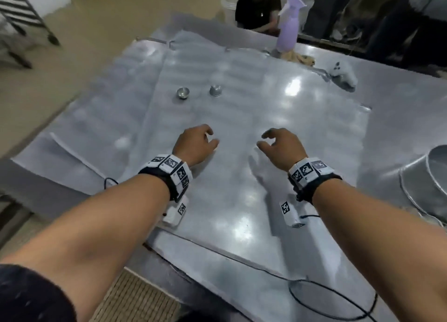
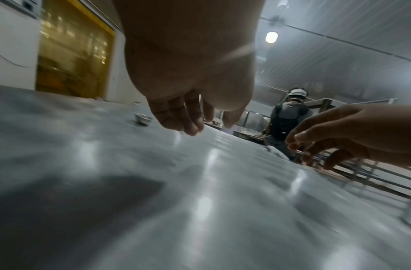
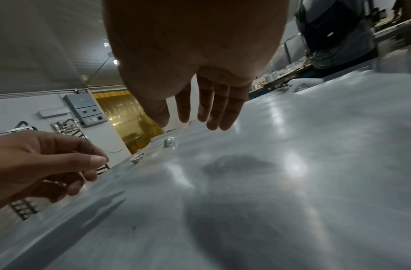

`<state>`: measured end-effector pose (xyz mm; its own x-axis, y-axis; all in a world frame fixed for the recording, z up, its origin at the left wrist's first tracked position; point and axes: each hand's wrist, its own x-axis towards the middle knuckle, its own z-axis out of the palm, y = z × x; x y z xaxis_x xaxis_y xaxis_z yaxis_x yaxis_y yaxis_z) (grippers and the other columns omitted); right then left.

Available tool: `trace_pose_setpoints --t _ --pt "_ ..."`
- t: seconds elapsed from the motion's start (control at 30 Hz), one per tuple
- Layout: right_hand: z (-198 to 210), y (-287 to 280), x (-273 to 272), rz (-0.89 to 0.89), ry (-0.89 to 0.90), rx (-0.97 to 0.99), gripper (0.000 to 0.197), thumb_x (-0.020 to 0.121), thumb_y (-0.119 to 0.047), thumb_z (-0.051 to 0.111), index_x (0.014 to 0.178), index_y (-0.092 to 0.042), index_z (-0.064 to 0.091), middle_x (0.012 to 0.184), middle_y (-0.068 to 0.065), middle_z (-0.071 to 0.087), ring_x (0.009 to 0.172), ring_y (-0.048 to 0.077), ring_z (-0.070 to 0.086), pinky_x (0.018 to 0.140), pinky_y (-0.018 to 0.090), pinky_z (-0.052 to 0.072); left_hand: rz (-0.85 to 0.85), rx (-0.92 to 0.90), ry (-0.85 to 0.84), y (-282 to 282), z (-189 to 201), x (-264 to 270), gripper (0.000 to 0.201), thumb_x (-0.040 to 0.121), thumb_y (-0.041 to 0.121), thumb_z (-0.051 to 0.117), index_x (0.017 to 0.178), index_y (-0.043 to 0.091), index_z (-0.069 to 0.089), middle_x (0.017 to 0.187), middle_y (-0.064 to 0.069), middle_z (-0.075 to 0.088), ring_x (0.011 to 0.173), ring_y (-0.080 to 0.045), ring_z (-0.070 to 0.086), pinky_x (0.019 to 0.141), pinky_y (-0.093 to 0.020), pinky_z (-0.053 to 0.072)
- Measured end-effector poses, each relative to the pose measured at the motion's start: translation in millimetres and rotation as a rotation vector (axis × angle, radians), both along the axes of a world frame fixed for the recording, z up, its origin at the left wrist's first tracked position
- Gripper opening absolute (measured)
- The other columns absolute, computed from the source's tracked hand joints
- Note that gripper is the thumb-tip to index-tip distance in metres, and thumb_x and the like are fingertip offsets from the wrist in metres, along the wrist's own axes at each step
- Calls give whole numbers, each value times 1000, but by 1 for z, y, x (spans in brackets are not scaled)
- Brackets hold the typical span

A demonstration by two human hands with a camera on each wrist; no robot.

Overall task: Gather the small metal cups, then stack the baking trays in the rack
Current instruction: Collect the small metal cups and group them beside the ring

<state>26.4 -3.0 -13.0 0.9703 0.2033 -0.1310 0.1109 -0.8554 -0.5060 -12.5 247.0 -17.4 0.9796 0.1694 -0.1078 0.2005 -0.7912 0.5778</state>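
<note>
Cup [image 1: 182, 93] mouth-up, second cup [image 1: 215, 89] inverted (both beyond empty hands).

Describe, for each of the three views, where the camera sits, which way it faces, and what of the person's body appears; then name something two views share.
Head: above, looking down at the shiny metal baking tray; both forearms, left hand, right hand.
Left wrist: under the left palm, facing forward along the tray; both hands' fingers.
Right wrist: under the right palm, likewise; both hands' fingers.
Shared: upright small metal cup and overturned small metal cup.
</note>
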Motion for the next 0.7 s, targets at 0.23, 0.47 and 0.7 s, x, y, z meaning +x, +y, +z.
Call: trace_pose_setpoints --t 0.23,0.47,0.7 --pt "-3 94 83 71 14 -41 44 89 -49 61 125 -23 63 126 4 61 108 24 62 91 34 48 65 21 -22 111 -9 73 42 89 36 71 127 18 62 121 -6 62 105 -25 61 87 -29 44" --pt "-15 143 163 77 21 -89 53 90 -44 64 137 -21 53 131 8 57 116 28 57 93 35 45 20 -1 4 157 -34 144 63 86 36 73 143 23 48 141 -5 49 114 -28 58 98 -34 46" --pt "-28 169 216 140 50 -164 69 91 -39 65 151 -26 36 149 9 43 131 29 49 105 39 41 -85 7 11 159 -50 196 75 84 40 78 149 19 47 145 -3 50 129 -23 52 106 -31 41"
